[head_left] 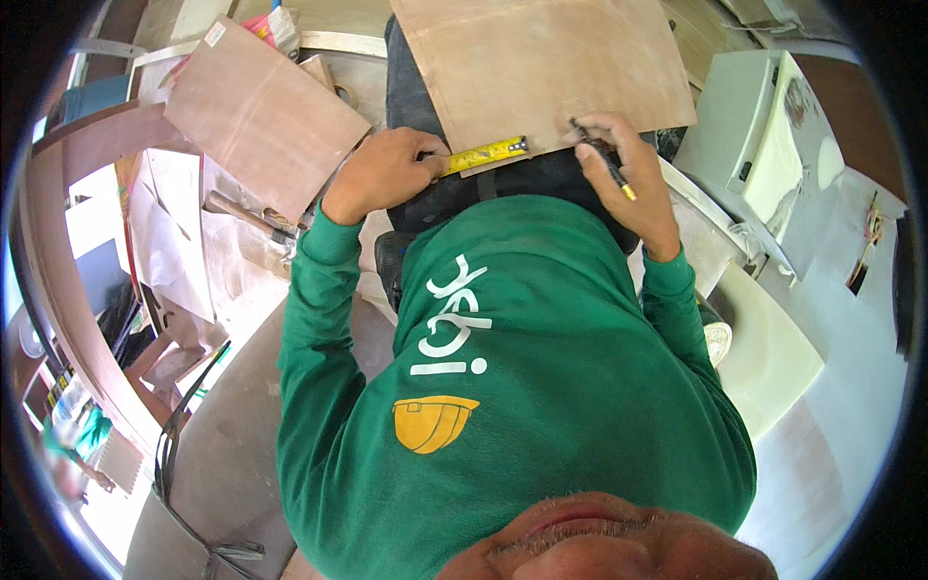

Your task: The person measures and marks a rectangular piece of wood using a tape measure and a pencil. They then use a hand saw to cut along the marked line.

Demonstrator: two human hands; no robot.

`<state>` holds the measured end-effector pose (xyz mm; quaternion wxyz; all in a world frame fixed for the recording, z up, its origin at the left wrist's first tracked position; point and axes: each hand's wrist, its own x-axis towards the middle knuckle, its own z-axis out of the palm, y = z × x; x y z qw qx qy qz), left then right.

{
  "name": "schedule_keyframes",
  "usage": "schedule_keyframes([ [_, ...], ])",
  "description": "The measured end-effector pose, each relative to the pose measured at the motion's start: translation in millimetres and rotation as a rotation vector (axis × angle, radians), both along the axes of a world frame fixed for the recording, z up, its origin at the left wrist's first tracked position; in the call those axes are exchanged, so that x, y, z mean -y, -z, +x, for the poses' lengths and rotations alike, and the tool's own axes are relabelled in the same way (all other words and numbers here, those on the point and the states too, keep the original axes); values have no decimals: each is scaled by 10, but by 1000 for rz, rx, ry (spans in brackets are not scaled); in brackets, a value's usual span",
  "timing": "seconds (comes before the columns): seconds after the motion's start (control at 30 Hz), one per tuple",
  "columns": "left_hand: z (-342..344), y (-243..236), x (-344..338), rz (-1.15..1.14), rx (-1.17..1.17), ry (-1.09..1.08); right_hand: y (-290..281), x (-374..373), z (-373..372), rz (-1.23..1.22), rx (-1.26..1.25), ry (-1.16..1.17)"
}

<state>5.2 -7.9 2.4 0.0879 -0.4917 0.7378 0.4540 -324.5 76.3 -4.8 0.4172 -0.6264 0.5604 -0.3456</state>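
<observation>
- Brown, smooth-faced wood sheet point(551, 72) rests across the person's lap, over dark trousers point(512, 191); faint seams and pale smudges mark its face.
- Yellow tape measure point(483, 155), scuffed along its length, lies at the near left corner of the sheet, its dark hook end pointing right.
- Left hand point(382, 172): thumb and fingers pinch the left end of the tape measure, beside the sheet's edge.
- Right hand point(630, 174): fingers pinch a dark pen point(607, 162) with a yellow end, over the near edge of the sheet; the fingertips are slightly blurred.
- Second brown board point(266, 116), left of the lap, lies tilted with a small white label at its far corner. A tape roll point(345, 96) shows just beyond its right edge; a wooden-handled tool point(249, 215) lies near its lower corner.
- Right side: a pale cabinet point(727, 135) stands near a dusty, light-coloured floor point(822, 425). A pale green panel point(773, 358) lies behind the right arm.
- Lower left: a grey padded seat point(237, 425) carries a loose black cord point(166, 454).
- Far left, beyond a curved wooden frame point(72, 261): another person point(92, 435) in green, indistinct.
</observation>
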Motion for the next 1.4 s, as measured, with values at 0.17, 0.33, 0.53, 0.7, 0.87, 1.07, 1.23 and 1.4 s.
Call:
schedule_keyframes([
  [0.17,0,-12,-5,-6,-2,26,29,-56,99,-105,-50,-164],
  [0.33,-28,-52,31,72,33,14,90,-107,157,-143,-77,-159],
  [0.53,-46,-90,23,70,45,18,143,-95,130,-130,-39,-191],
  [0.7,-23,-57,-5,-40,27,70,134,-69,124,-150,-58,-210],
  [0.87,-101,-130,26,28,56,20,114,-52,160,-172,-92,-209],
  [1.07,15,20,-35,-11,-23,12,143,-32,207,-205,-128,-238],
  [1.23,20,38,-52,-40,-34,24,125,-32,226,-204,-152,-228],
  [1.4,33,37,-59,-56,-29,27,145,-55,258,-220,-186,-201],
])
